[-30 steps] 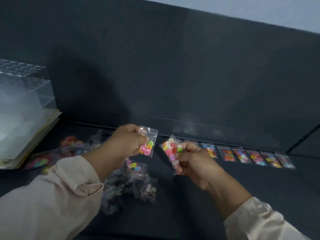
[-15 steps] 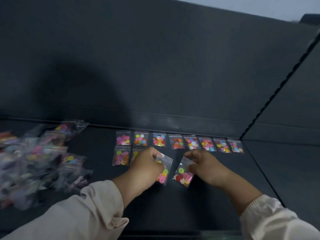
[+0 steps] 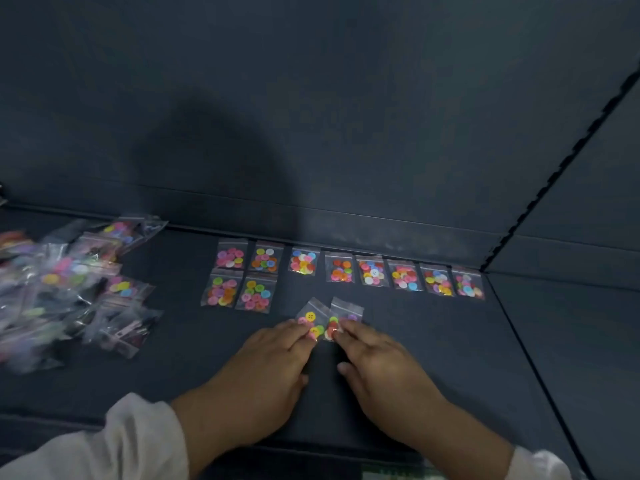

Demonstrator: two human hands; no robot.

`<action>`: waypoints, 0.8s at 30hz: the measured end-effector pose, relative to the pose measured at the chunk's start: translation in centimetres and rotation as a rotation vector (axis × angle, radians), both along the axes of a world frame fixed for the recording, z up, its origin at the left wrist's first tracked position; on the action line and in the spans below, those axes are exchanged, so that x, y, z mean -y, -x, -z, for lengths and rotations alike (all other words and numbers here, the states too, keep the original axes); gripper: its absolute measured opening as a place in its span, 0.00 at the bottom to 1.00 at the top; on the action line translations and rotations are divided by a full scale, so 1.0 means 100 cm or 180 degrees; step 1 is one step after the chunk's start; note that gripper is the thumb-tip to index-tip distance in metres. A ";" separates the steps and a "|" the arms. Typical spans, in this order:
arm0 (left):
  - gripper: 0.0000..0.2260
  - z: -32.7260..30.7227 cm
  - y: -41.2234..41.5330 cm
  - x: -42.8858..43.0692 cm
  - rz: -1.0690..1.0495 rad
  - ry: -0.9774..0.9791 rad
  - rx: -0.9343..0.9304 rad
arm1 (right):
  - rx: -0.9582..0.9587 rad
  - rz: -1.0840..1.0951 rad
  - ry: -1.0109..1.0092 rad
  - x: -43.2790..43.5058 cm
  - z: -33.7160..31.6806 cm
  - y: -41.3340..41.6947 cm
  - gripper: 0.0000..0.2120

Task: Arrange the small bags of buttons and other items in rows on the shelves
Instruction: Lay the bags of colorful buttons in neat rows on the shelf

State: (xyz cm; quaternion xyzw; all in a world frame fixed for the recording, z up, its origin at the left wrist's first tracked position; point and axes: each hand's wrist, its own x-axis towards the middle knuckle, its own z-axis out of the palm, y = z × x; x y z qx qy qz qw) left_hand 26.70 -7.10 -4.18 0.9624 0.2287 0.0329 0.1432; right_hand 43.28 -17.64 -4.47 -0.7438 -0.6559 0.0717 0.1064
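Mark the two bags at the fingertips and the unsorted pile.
Bag with yellow button point(image 3: 310, 316): head view, on that button.
Bag to its right point(image 3: 347, 306): head view, on its clear top.
Unsorted pile of bags point(image 3: 74, 289): head view, heap's middle.

Open shelf floor point(image 3: 450, 358) lies front right (below the back row point(image 3: 374, 271)); a bag heap point(image 3: 69, 292) crowds the left.

Dark shelf point(image 3: 433, 368) is meeting a dark back panel point(image 3: 346, 98); notched seam point(image 3: 573, 148) is running diagonally at right. Dim light is throwing a soft shadow point(image 3: 214, 161) on the panel.
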 end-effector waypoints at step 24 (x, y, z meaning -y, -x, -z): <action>0.43 0.003 -0.021 -0.012 -0.0410 -0.0465 -0.0517 | 0.0174 -0.0208 0.0136 -0.024 0.003 -0.024 0.28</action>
